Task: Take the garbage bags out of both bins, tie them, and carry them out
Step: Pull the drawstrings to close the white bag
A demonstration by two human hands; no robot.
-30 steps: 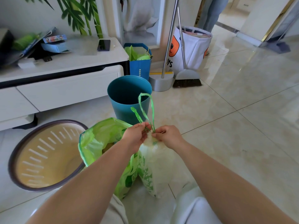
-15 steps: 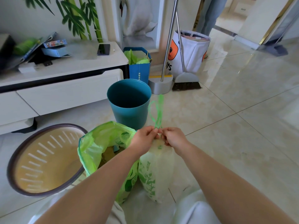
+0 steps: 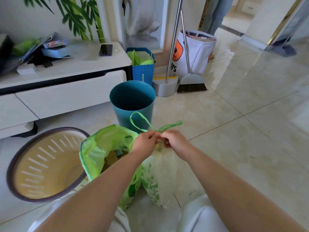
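Two garbage bags stand on the floor in front of me. The pale white bag (image 3: 160,178) with green leaf print is gathered at its neck. My left hand (image 3: 145,143) and my right hand (image 3: 173,141) pinch its green drawstring (image 3: 142,122) there; one loop stands up to the left and one end points right. The green bag (image 3: 103,148) to the left gapes open with trash inside. Behind them stands an empty teal bin (image 3: 133,104). An empty beige slotted bin (image 3: 45,164) with a dark rim sits at the lower left.
A white TV cabinet (image 3: 63,87) with a phone and boxes runs along the left. A blue paper bag (image 3: 143,69), a dustpan (image 3: 164,86), a broom (image 3: 192,84) and a white fabric basket (image 3: 195,51) stand behind the teal bin. A person's legs (image 3: 215,12) are at the far doorway.
The drawstring loops, held upright before, have been pulled apart sideways into a left loop and a right end. Both hands stay at the white bag's neck.
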